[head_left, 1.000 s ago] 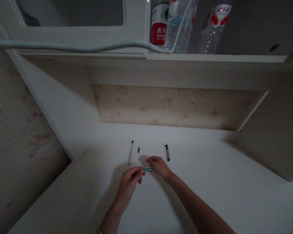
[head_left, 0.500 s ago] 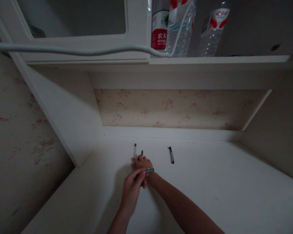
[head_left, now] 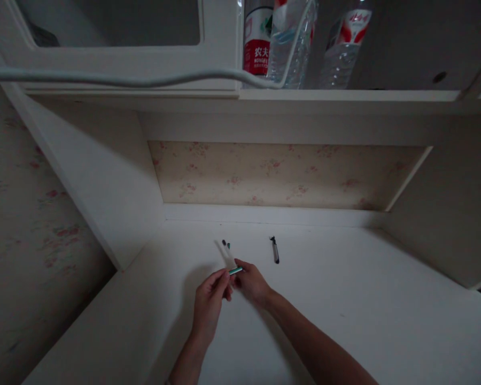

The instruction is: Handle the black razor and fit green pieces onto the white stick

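My left hand [head_left: 209, 300] pinches one end of a short green tube [head_left: 236, 271] just above the white desk [head_left: 344, 299]. My right hand [head_left: 251, 282] is closed on a thin white stick with a dark tip [head_left: 226, 253]. The stick slants up and to the left from my fingers, right beside the green tube, and looks smeared. Whether stick and tube touch I cannot make out. A tiny green cap [head_left: 228, 246] lies on the desk just behind the stick's tip.
A dark pen [head_left: 274, 250] lies on the desk right of my hands. Floral wallpaper [head_left: 280, 174] backs the alcove. On the shelf above stand water bottles [head_left: 292, 43], with a white cable [head_left: 144, 81] running along its front edge.
My right hand reached left to the white stick on the desk, picked it up and brought it back to the green tube in my left hand.
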`<state>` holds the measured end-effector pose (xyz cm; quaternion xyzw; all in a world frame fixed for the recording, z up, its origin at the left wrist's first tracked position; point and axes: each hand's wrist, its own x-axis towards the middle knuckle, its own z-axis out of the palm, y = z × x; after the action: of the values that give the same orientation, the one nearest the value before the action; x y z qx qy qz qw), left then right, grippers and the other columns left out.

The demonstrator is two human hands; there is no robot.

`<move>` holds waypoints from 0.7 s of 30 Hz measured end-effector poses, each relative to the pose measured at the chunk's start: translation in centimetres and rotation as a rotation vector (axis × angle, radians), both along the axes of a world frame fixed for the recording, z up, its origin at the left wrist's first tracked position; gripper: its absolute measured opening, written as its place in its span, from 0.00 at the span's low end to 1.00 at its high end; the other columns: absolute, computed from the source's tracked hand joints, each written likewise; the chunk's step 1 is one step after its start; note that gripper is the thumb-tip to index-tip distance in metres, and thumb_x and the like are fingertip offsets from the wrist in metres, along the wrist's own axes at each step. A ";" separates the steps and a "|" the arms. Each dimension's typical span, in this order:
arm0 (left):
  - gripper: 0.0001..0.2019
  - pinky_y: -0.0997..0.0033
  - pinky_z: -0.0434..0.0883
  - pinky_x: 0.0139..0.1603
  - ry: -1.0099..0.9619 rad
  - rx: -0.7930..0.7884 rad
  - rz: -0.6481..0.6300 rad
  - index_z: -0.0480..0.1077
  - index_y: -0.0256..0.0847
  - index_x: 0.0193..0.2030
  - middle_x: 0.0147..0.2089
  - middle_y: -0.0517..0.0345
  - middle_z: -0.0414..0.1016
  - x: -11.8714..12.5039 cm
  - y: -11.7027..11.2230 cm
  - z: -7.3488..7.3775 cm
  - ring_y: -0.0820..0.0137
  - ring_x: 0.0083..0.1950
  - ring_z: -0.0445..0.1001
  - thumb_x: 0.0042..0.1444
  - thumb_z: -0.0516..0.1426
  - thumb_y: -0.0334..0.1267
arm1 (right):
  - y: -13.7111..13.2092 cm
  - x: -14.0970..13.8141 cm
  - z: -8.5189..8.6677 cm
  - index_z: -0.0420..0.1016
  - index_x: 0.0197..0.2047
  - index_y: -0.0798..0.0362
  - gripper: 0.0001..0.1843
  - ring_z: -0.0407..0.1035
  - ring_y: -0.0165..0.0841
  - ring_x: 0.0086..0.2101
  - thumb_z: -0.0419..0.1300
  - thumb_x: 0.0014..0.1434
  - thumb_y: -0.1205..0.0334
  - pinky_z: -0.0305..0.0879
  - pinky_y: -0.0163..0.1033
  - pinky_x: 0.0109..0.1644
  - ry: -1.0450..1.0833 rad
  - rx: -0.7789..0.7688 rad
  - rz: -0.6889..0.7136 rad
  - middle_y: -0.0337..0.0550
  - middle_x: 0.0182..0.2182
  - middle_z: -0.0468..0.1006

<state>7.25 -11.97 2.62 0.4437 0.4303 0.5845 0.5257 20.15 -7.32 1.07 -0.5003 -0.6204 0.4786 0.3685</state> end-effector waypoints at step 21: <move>0.19 0.78 0.61 0.21 -0.008 -0.054 0.051 0.75 0.35 0.41 0.24 0.59 0.71 0.6 -0.3 -0.2 0.76 0.24 0.64 0.48 0.60 0.48 | -9.7 1.9 -0.7 0.74 0.39 0.52 0.20 0.64 0.33 0.31 0.49 0.62 0.48 0.59 0.34 0.35 0.043 0.165 -0.173 0.41 0.29 0.73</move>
<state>7.83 -12.29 2.44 0.4157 0.4550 0.5877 0.5242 22.00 -16.98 0.35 -0.5094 -0.6042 0.4030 0.4616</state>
